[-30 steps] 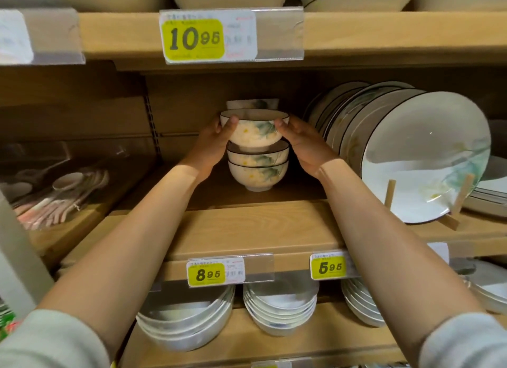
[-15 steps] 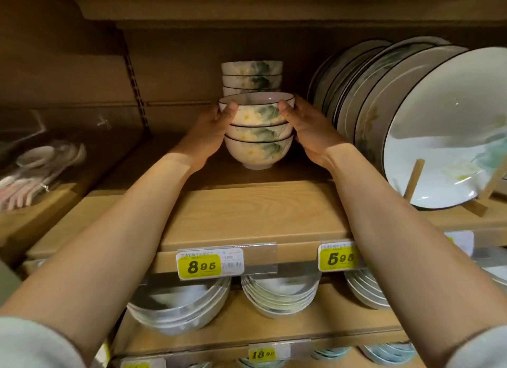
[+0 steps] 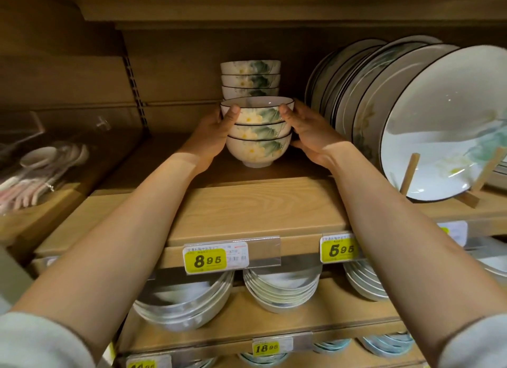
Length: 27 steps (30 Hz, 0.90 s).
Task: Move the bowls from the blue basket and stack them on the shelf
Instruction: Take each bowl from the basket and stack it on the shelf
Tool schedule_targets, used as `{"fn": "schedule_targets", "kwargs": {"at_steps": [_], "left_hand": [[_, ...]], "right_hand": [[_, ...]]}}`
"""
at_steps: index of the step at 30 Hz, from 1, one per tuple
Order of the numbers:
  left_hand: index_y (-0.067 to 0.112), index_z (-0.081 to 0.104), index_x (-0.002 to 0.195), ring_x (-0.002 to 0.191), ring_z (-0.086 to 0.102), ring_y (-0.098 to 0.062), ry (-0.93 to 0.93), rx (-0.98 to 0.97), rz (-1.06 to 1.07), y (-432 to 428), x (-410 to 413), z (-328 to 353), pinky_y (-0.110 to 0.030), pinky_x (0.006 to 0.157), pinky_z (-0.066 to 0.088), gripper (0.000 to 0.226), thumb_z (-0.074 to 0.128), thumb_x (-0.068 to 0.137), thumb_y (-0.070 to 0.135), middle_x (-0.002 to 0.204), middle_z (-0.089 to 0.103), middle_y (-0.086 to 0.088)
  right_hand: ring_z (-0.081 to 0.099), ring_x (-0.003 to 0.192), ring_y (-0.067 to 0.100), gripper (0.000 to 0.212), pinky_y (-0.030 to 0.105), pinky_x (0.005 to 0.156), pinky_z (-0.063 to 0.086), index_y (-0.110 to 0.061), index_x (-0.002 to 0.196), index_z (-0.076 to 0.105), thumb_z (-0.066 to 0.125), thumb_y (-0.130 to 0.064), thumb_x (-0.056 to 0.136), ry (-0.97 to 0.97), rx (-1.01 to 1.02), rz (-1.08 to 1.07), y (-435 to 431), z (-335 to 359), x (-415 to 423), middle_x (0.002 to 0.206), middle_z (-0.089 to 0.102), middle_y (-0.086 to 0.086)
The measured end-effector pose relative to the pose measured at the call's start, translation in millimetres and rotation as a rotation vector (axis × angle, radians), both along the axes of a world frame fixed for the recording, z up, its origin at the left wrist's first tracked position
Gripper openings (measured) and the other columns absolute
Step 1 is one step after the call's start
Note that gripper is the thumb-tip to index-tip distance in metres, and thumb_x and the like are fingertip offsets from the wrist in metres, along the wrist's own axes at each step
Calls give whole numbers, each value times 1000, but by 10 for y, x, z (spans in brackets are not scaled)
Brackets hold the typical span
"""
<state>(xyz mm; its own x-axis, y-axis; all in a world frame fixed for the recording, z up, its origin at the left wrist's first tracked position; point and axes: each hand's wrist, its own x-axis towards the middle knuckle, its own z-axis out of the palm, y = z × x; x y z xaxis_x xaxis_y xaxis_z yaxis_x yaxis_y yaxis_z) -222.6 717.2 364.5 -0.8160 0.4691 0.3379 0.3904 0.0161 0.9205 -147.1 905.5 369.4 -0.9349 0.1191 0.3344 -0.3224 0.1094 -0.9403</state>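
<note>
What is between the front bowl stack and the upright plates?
The right hand, holding the front bowl stack beside the upright plates; head view.

Wooden shelf (image 3: 255, 203), two bowl stacks (image 3: 259, 137), upright plates (image 3: 384, 115), spoons (image 3: 41, 172)

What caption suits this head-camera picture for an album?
Left hand and right hand hold the top bowl of a stack on the shelf, beside plates.
</note>
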Motion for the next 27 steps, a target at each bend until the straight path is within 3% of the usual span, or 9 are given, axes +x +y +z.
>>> {"fn": "schedule_targets", "kwargs": {"at_steps": [6,12,14,17,19,21,23,27], "left_hand": [[31,51,122,93,58,13,-36,25,-14,4,67,14,-11,71,43,25,44,101,41,112,62,17],[23,52,128,118,58,-12,-37,78,-93,-47,129,40,-29,97,46,30,45,101,34,131,61,-1],[26,55,122,120,58,-14,-54,84,-115,-60,168,51,-34,103,45,24,46,101,32,130,62,-2],[26,54,122,121,56,-14,-91,61,-73,-91,230,93,-30,99,44,24,49,100,33,123,62,5],[21,51,134,128,50,-18,-113,13,-6,-133,252,147,-29,98,40,41,53,97,38,131,58,2],[20,44,143,133,44,-22,-201,-34,105,-180,288,236,-35,103,38,54,57,95,42,143,50,-2],[21,44,142,131,44,-24,-285,-54,211,-259,399,329,-38,103,40,50,57,96,35,145,47,-4],[17,54,130,114,55,-15,-289,181,208,-538,835,381,-33,92,51,37,59,93,21,128,58,-1]], "right_hand": [[62,101,-1,31,22,76,52,-23,131,49,49,-25,101,-17,-47,18,-21,-7,53,116,64,-10],[55,119,10,25,41,99,46,-34,123,52,51,-26,100,-45,-87,27,-22,-16,64,126,62,-8],[54,121,12,23,45,104,43,-37,120,54,51,-26,100,-65,-93,37,-38,-11,78,126,62,-9],[49,128,16,24,48,108,37,-41,119,53,51,-27,100,-116,-93,15,-47,19,108,127,59,-11],[44,134,22,34,50,111,34,-36,133,47,51,-28,100,-145,-131,-69,-67,64,137,135,55,-7],[43,134,24,47,47,108,38,-25,146,38,50,-29,100,-170,-173,-234,-140,125,214,145,47,0],[49,121,21,42,41,97,44,-19,142,43,47,-29,101,-148,-209,-379,-245,162,352,137,50,2],[61,108,17,31,35,89,52,-14,130,54,44,-20,101,-14,-334,-445,-548,202,834,120,63,1]]}}
